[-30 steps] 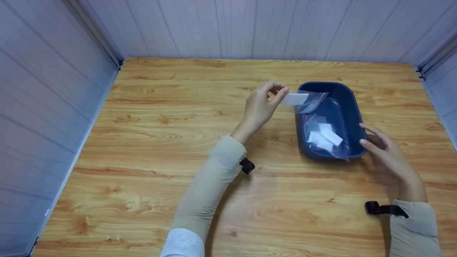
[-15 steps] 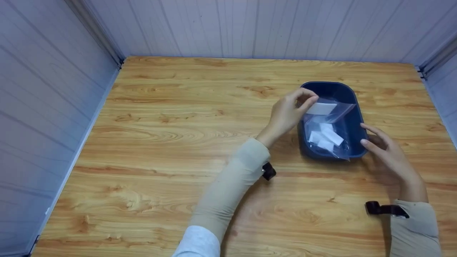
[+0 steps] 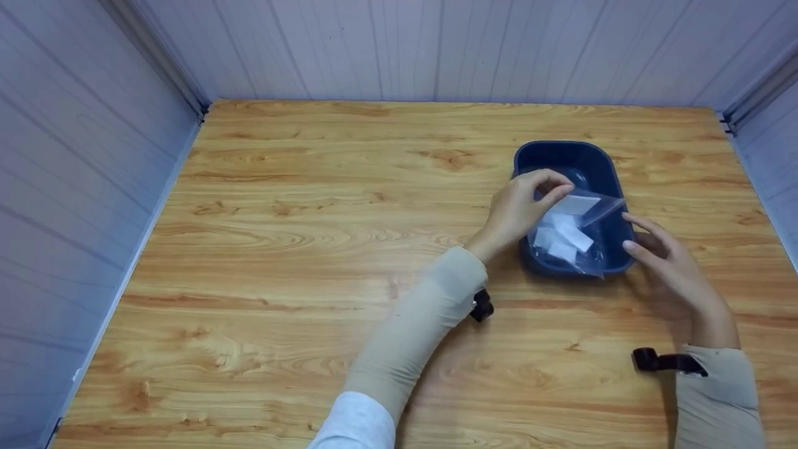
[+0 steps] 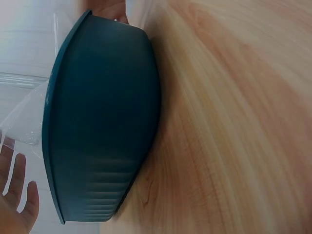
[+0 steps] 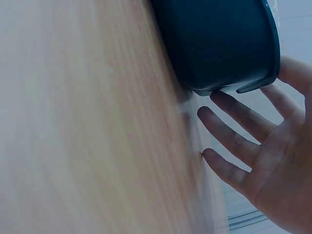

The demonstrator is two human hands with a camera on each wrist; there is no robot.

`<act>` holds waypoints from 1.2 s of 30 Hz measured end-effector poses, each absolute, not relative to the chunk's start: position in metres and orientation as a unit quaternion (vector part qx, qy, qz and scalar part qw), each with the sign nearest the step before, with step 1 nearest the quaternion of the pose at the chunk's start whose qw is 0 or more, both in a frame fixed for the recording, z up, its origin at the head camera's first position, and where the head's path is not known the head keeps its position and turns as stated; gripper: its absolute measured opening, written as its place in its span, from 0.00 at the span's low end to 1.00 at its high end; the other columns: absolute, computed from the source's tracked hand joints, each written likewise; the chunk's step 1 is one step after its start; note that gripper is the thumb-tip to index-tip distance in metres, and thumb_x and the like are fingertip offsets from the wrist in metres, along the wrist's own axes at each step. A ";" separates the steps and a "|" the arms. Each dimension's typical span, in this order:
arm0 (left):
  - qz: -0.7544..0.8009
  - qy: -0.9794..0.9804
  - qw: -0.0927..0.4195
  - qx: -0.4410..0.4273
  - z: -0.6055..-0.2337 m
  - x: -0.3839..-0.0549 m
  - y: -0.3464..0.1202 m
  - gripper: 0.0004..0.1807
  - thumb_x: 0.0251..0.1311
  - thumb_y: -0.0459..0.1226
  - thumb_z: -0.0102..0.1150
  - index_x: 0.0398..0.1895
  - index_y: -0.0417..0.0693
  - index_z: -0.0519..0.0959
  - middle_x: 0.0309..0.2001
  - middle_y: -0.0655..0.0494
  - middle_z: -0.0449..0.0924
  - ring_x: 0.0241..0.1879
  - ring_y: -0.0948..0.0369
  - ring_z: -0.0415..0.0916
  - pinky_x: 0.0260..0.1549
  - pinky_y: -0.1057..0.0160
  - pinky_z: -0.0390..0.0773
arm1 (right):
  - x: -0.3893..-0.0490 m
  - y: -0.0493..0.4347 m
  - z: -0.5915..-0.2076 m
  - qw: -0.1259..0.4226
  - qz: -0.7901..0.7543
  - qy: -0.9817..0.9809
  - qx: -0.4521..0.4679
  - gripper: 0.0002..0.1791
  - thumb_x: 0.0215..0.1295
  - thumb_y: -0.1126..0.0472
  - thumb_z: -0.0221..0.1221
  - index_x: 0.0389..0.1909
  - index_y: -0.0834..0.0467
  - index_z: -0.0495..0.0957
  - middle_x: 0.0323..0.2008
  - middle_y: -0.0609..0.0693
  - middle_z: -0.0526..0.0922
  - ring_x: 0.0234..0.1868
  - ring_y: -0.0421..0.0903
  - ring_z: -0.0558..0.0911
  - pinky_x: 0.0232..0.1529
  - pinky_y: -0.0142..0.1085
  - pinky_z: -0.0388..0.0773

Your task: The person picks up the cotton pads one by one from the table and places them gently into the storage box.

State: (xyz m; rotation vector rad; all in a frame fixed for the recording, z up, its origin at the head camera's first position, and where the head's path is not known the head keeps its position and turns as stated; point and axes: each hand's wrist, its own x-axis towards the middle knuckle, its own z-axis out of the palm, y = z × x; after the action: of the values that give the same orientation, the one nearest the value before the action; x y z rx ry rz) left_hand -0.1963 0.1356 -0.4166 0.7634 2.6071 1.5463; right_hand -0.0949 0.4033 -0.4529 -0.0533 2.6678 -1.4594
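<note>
My left hand (image 3: pixel 520 202) is over the left side of a dark blue plastic bin (image 3: pixel 601 165), with thumb and forefinger pinching a clear plastic bag (image 3: pixel 608 209). A flat white piece (image 3: pixel 576 204) shows inside that bag. Below it in the bin lie more clear bags with white pieces (image 3: pixel 572 237), one bag corner reaching over the near rim. In the left wrist view the held bag (image 4: pixel 27 117) hangs beside the bin's rim. My right hand (image 3: pixel 679 268) touches the bin's right rim with thumb and forefinger; its other fingers (image 5: pixel 229 131) spread loosely below in the right wrist view.
The bin stands on a wood-grain table (image 3: pixel 280 262), right of the middle. Pale panels (image 3: pixel 374 50) wall in the back and both sides. Dark wrist cameras (image 3: pixel 481 305) stick out from both sleeves.
My left hand has carried the bag rightward from beside the bin to over it, then lower toward the other bags. My right hand has stayed at the rim.
</note>
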 end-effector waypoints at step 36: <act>0.475 0.834 -0.009 0.280 -0.414 -0.186 0.100 0.15 0.67 0.46 0.61 0.54 0.58 0.83 0.49 0.70 0.82 0.40 0.76 0.77 0.38 0.74 0.74 | -0.096 0.403 -0.453 0.035 -0.476 0.878 -0.037 0.29 0.76 0.59 0.53 0.76 0.52 0.59 0.65 0.72 0.66 0.55 0.26 0.70 0.50 0.17 0.67</act>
State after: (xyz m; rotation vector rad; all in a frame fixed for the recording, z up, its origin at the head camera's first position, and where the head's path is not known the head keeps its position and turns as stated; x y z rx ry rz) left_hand -0.1863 0.0996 -0.4141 0.8850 2.6355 1.5016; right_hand -0.0958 0.4033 -0.4527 -0.1141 2.6980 -1.4616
